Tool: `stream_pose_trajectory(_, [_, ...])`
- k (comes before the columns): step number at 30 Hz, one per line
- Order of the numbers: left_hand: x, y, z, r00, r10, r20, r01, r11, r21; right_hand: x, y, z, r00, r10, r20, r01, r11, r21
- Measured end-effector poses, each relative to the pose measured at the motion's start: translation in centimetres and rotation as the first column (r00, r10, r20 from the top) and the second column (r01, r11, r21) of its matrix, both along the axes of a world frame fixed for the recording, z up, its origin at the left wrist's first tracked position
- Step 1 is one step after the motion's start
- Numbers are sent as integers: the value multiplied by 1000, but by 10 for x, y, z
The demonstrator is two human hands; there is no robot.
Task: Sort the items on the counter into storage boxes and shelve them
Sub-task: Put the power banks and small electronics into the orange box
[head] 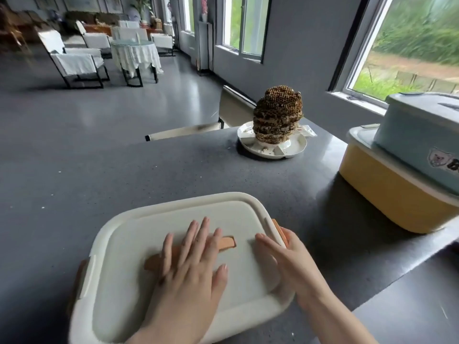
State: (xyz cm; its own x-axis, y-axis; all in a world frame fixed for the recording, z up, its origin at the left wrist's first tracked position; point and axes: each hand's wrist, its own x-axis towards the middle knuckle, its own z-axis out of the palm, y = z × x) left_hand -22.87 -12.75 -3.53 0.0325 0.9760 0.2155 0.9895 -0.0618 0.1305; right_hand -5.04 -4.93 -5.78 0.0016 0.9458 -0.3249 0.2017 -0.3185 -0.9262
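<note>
While left hand presses flat on lid, fingers straight, right hand curls round orange side latch at box's rt short end, nearest that grip.

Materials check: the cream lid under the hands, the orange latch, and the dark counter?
Cream rectangular lid: looks like moulded plastic, matte, with rounded corners and a raised rim. Orange side latch: likely plastic too, smooth; mostly hidden by the right hand. Dark grey counter: speckled, semi-gloss, probably stone or composite; can't tell which.
</note>
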Motion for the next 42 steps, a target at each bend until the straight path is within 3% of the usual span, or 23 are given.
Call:
stream_pose_trajectory(5, [43,5,0,998,44,51,-39,995,-91,3,2,-5,999,23,36,-27,990,138])
stream_pose_trajectory(10, [48,20,-16,982,161,96,-154,985,-75,4,5,-12,996,36,87,-61,952,301])
stream_pose_trajectory(19, [46,20,-15,968,199,151,-180,975,-130,5,6,-11,995,63,71,-85,928,363])
stream_pose_trajectory(32, [44,21,-16,972,179,152,-163,980,-111,7,8,-13,985,40,169,-113,886,449])
stream_pose_trajectory(42, [46,21,-13,977,182,114,-166,977,-134,7,2,-2,984,34,173,-101,912,397])
